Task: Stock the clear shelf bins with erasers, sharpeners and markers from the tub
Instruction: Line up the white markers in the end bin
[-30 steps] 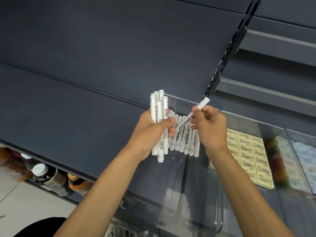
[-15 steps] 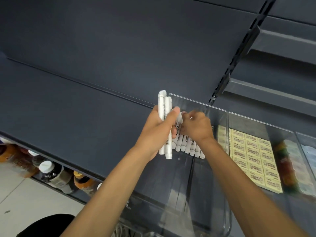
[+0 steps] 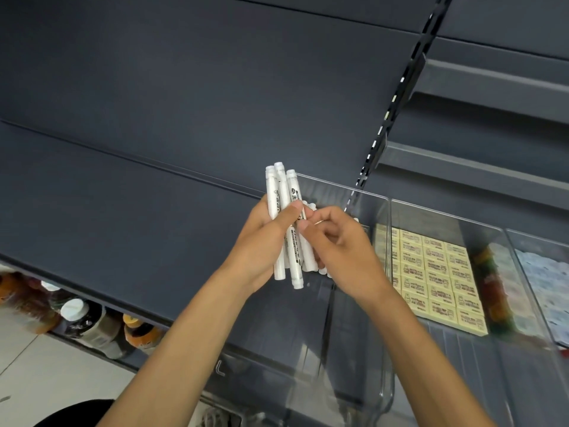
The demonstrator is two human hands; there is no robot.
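Left hand [image 3: 264, 235] grips marker bundle [image 3: 275, 192] — long axis up-down, frame centre. Right hand [image 3: 341, 251], touching at right, pinches outermost marker [image 3: 295, 260]. Clear bin [image 3: 338, 189] — marker row [image 3: 311, 265] directly behind hands.

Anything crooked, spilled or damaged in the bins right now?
Nothing stands out. The erasers lie in a tidy grid in their bin; the left hand grips a straight bundle of markers over the marker bin.

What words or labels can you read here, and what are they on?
Markers in the left hand: black print, too blurred to read.
Yellow erasers: brown print, too small to read.
Clear bin, front wall: a mark shaped like "L"; nothing else legible.
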